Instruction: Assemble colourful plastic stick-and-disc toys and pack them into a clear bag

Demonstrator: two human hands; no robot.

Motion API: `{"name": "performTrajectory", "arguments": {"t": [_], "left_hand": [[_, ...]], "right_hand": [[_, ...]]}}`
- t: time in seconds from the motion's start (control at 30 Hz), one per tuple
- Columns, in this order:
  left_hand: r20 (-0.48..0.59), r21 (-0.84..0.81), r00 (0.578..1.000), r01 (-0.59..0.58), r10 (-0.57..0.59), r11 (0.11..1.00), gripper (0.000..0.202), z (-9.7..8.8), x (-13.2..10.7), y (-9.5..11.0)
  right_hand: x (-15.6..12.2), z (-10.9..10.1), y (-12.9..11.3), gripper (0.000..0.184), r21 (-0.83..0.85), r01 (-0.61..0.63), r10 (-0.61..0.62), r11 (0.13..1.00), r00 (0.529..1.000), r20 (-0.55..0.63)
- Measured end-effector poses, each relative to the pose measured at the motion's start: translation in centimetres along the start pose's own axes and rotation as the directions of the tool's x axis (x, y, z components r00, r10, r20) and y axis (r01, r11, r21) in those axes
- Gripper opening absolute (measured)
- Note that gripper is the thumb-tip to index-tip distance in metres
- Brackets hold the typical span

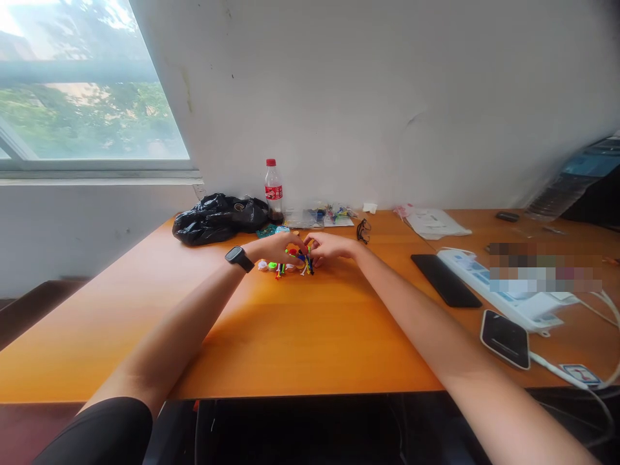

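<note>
A cluster of small colourful plastic pieces (301, 259), in red, yellow, green, blue and black, is between my hands over the middle of the table (290, 336). My left hand (277, 247) comes in from the left with its fingers curled around the cluster's left and upper side. From the right, my right hand (330, 247) pinches at the cluster, thumb and forefinger close together. The fingertips of both hands nearly meet, and exactly which piece each one grips is too small to make out. A white round piece (262, 265) and a green one (272, 266) lie beside my left hand.
Behind my hands are a black plastic bag (213, 219), a cola bottle (274, 190), clear packets of small parts (334, 214) and eyeglasses (363, 230). To the right lie a dark flat slab (445, 279), a white power strip (498, 290) and a cabled phone-like device (505, 339).
</note>
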State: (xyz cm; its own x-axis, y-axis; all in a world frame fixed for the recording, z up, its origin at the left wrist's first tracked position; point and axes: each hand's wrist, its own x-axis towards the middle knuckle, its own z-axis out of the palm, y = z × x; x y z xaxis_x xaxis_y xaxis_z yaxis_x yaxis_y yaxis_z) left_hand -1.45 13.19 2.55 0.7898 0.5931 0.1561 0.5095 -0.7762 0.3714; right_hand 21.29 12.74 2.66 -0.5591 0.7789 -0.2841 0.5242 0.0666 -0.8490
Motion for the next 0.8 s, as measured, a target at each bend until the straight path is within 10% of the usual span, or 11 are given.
{"name": "performTrajectory", "arguments": {"t": [0.8], "left_hand": [[-0.137,0.004,0.983,0.127,-0.125,0.992,0.035,-1.8,-0.8,-1.2]], "right_hand": [[1.1,-0.4,1.4,0.03,-0.028,0.058,-0.059,0.998,0.997,-0.039]]}}
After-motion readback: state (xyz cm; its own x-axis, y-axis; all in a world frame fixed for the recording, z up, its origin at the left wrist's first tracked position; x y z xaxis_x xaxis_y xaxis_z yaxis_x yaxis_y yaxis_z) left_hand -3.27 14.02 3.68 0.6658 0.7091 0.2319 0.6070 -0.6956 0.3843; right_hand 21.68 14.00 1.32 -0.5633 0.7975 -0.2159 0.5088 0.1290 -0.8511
